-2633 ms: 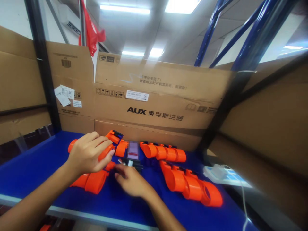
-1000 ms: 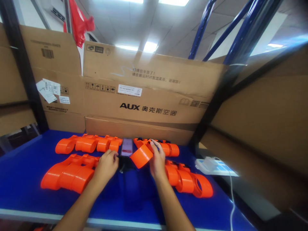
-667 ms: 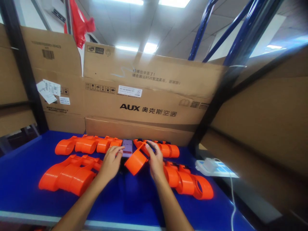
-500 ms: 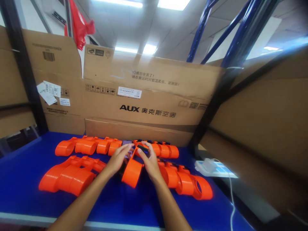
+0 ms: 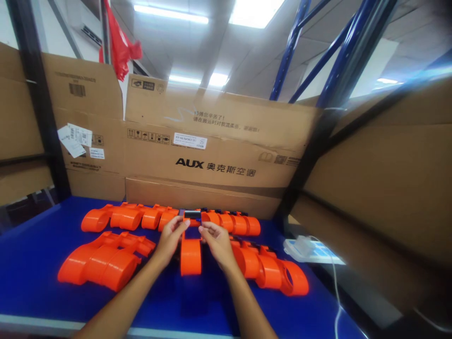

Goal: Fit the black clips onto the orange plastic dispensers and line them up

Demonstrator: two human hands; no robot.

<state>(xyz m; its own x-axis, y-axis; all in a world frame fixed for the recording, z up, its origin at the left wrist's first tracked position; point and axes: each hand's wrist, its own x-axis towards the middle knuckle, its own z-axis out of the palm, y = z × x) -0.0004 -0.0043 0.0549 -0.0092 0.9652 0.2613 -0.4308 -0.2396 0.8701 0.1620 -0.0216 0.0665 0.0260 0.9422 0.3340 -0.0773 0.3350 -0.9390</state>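
An orange plastic part (image 5: 191,258) with a wide ring at its lower end is held up in front of me, ring toward me. A black piece (image 5: 192,214) lies across its far end. My left hand (image 5: 172,239) is closed on the part's left side, thumb toward the top. My right hand (image 5: 216,239) pinches at its right side near the black piece; a small dark blue bit shows by the fingertips, too small to name. Like orange parts stand in rows at left (image 5: 102,266) and right (image 5: 270,273), those at right with black pieces on them.
The blue tabletop (image 5: 31,254) has a pale front edge. Cardboard panels (image 5: 212,141) stand behind and at the sides, by dark rack posts (image 5: 300,165). A white power strip (image 5: 318,252) with a plug and cable sits at the right edge. A red bag (image 5: 122,47) hangs at upper left.
The orange part has turned from tilted to straight, its black piece now level. My right hand has shifted slightly down and left to the part's side; the left remains near its place.
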